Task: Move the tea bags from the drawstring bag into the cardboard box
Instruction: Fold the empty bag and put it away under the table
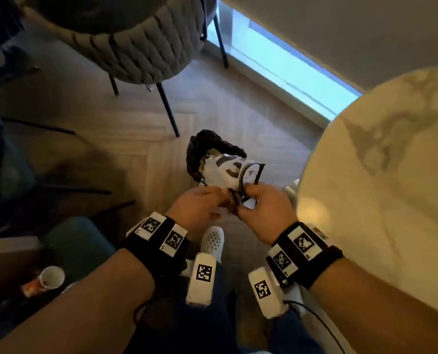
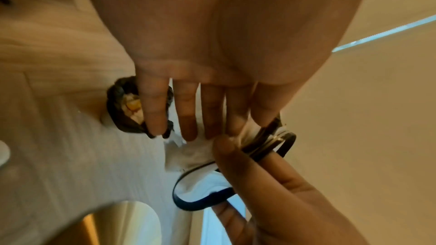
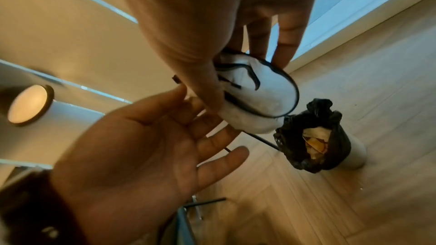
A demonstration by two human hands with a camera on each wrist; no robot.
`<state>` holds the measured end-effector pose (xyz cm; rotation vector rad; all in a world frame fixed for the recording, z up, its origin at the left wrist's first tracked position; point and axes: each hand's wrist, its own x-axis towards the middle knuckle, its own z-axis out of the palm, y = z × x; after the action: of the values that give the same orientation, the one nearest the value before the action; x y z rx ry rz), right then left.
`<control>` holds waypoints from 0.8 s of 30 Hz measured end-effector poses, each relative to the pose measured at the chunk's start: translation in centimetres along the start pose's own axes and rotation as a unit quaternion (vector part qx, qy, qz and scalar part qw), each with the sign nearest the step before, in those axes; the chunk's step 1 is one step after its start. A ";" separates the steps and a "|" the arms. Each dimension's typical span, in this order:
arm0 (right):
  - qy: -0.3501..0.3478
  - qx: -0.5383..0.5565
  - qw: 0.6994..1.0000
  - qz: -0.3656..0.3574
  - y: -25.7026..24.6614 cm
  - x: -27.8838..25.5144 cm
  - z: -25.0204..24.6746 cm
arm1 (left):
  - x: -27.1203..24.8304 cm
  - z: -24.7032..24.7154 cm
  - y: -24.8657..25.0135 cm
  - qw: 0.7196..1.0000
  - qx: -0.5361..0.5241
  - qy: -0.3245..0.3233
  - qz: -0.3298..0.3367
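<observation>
A small white drawstring bag (image 1: 228,172) with a black cord hangs in the air between my hands, above the wooden floor. My right hand (image 1: 263,203) grips its gathered top, thumb and fingers curled round the cloth and cord (image 3: 266,96). My left hand (image 1: 200,205) lies against the bag with straight fingers (image 2: 188,118), palm open (image 3: 141,146), holding nothing. The bag's white cloth (image 2: 188,154) shows past the fingertips. What the bag holds is hidden. I see no tea bags and no cardboard box.
A bin with a black liner (image 1: 207,144) and rubbish inside (image 3: 313,137) stands on the floor just beyond the bag. A round marble table (image 1: 378,175) fills the right. A woven chair (image 1: 136,47) stands far left, and a paper cup (image 1: 50,277) near left.
</observation>
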<state>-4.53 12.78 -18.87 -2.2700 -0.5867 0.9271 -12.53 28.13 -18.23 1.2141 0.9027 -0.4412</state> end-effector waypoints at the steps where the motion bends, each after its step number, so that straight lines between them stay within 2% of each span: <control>1: -0.010 -0.031 0.999 0.010 -0.2 2.2 2.0 | 1.3 -2.2 -0.7 1.000 -0.007 -0.007 -0.018; 3: -0.019 -0.074 0.997 0.030 0.0 6.7 5.7 | 4.4 -6.3 -2.7 1.000 0.018 -0.001 -0.024; 6: -0.024 -0.088 0.993 0.080 2.1 13.2 10.8 | 9.2 -11.7 -6.4 0.993 0.105 0.055 -0.015; 9: 0.004 -0.092 0.989 0.113 5.5 18.9 14.8 | 13.4 -15.5 -10.6 0.984 0.148 0.094 -0.036; 14: 0.027 -0.174 0.982 0.066 11.3 28.1 19.5 | 18.3 -19.1 -17.8 0.969 0.184 0.150 -0.071; 19: 0.048 -0.243 0.969 0.015 16.1 37.6 24.9 | 21.3 -20.7 -24.8 0.964 0.143 0.196 -0.111; 21: 0.028 -0.265 0.964 0.017 17.4 40.9 27.1 | 22.1 -20.8 -26.7 0.964 0.132 0.194 -0.124; 24: -0.090 -0.359 0.928 0.030 19.5 44.5 29.7 | 23.5 -20.8 -28.0 0.965 0.116 0.205 -0.116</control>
<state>6.05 36.16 -69.74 -2.8683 -1.0855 1.0816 -26.35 42.24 -55.39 1.4507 1.3869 -0.5018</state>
